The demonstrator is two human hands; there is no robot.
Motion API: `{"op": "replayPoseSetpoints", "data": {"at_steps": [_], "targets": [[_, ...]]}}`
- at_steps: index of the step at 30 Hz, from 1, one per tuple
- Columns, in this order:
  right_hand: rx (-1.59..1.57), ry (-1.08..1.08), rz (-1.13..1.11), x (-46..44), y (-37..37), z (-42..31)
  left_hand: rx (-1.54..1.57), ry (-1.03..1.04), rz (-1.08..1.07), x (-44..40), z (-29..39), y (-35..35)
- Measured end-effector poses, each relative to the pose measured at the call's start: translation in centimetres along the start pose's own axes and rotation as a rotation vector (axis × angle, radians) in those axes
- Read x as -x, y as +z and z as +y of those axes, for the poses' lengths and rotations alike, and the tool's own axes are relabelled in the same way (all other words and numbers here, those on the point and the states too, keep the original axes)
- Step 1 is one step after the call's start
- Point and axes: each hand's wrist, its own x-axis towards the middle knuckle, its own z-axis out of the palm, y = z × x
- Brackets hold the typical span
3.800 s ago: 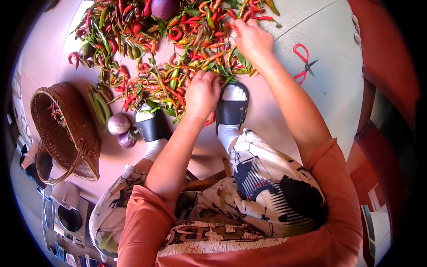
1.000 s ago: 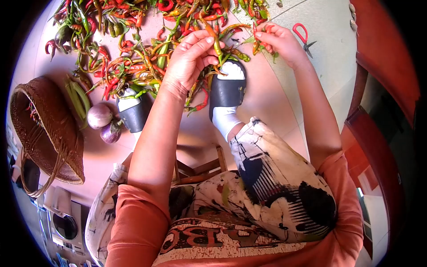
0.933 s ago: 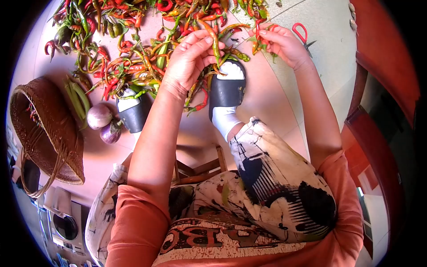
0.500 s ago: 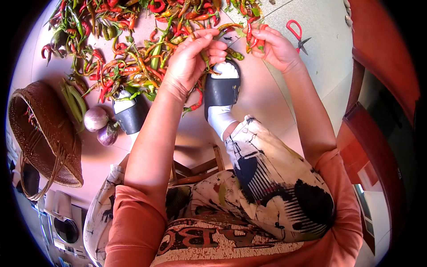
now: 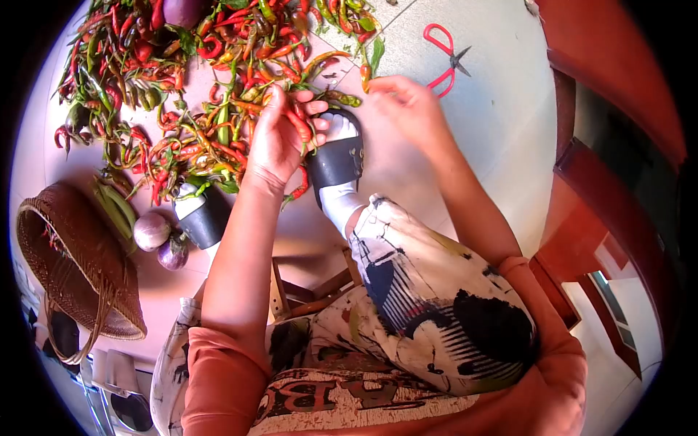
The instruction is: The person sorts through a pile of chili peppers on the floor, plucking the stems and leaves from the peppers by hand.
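Note:
My left hand (image 5: 270,142) holds a red chili pepper (image 5: 299,131) against its curled fingers, palm turned up, above the front of a black sandal (image 5: 338,160). My right hand (image 5: 411,109) is smeared by motion. Its fingertips are beside an orange chili pepper (image 5: 365,77) with a green leaf (image 5: 377,52) near it; I cannot tell whether they grip it. A wide spread of red and green chili peppers (image 5: 193,149) lies on the floor beyond and left of my hands.
Red-handled scissors (image 5: 452,59) lie open on the floor at the right. At left are a woven basket (image 5: 120,291), long green pods (image 5: 116,203) and round purple eggplants (image 5: 152,231). Another eggplant (image 5: 182,11) lies among the far peppers. A wooden stool (image 5: 316,298) is beneath me.
The view has shifted, bringing the whole scissors into sight. My right hand has moved away from my left and no longer shows the red pepper it held. A red pepper now shows in my left hand.

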Motion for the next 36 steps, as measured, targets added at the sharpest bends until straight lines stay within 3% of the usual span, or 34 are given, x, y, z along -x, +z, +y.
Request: {"op": "replayPoseSetpoints", "data": {"at_steps": [2, 3, 6, 8, 9, 11, 13, 15, 16, 17, 19, 23, 27, 31, 33, 35, 36], "targets": [[0.399, 0.003, 0.111, -1.7, -3.2, 4.7, -0.037, -0.019, -0.075, 0.1, 0.1, -0.2], [0.399, 0.002, 0.110, -2.3, -3.5, 4.8, -0.037, -0.018, -0.074, 0.1, -0.1, -0.2], [0.360, -0.080, 0.166, -2.9, -3.0, 4.8, -0.191, -0.123, -0.103, 0.0, -0.7, -0.2], [0.009, -0.044, -0.011, -3.3, -1.4, 2.1, -0.117, -0.151, -0.099, 0.2, -1.4, 0.3], [-0.002, -0.053, -0.024, -3.3, -0.9, 0.6, -0.074, -0.161, -0.102, 0.2, -1.7, 0.5], [-0.140, 0.160, -0.304, -2.7, -0.1, -1.7, -0.146, -0.203, -0.124, 0.5, -2.0, 0.9], [-0.074, 0.083, -0.307, -3.5, 0.9, -0.5, -0.224, -0.256, -0.175, 0.8, -2.0, 1.3], [-0.135, -0.149, -0.189, -4.8, 2.1, 0.2, -0.300, -0.248, -0.125, 1.7, -1.7, 1.6], [0.137, -0.288, -0.083, -5.6, 2.4, -0.2, -0.420, -0.253, -0.098, 2.2, -1.1, 1.7], [0.133, -0.307, -0.097, -6.4, 3.2, -0.7, -0.544, -0.249, -0.068, 2.6, -0.4, 1.7], [0.431, -0.558, -0.027, -7.3, 5.2, -2.5, -0.442, -0.085, 0.085, 3.4, -0.4, 1.7], [0.947, -0.381, 0.002, -7.3, 8.2, -5.6, -0.284, 0.118, 0.291, 5.4, -0.3, 0.3], [1.019, -0.445, -0.003, -8.4, 9.1, -3.8, -0.151, 0.196, 0.465, 8.2, -2.4, -0.6], [0.882, -0.355, -0.024, -7.9, 7.7, -3.9, -0.173, 0.225, 0.522, 9.0, -2.7, -1.0], [0.130, -0.067, -0.123, -7.5, 6.3, -4.1, -0.164, 0.220, 0.489, 8.6, -2.4, -1.2], [-0.112, -0.048, -0.164, -6.6, 4.7, -4.1, -0.148, 0.213, 0.408, 7.4, -1.8, -1.1], [-0.188, 0.063, -0.213, -5.8, 3.6, -4.8, -0.148, 0.223, 0.377, 6.9, -1.6, -1.3]]}}
